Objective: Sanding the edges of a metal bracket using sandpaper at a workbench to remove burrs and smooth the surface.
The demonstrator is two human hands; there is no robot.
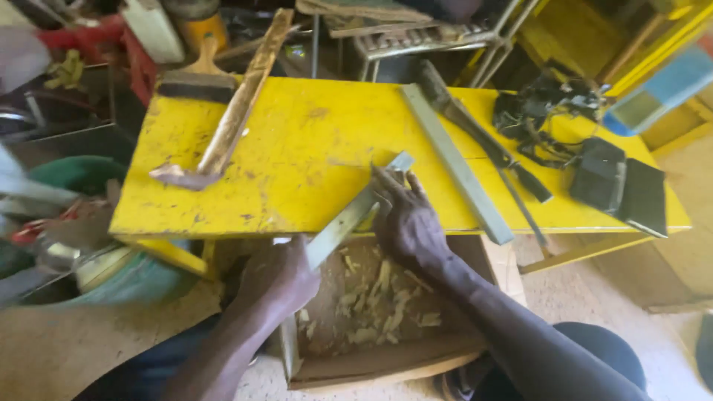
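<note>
L hand fisted, R hand fingers spread.

Pale flat strip, tilted, seemingly metal.

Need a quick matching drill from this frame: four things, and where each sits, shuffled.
1 grey strip
2 brush
3 wood shavings
4 black pouch

A in the box under the table
B far left corner of the yellow table
C right end of the table
D between the left hand and right hand

Pairs: 1-D, 2-B, 3-A, 4-C
</note>
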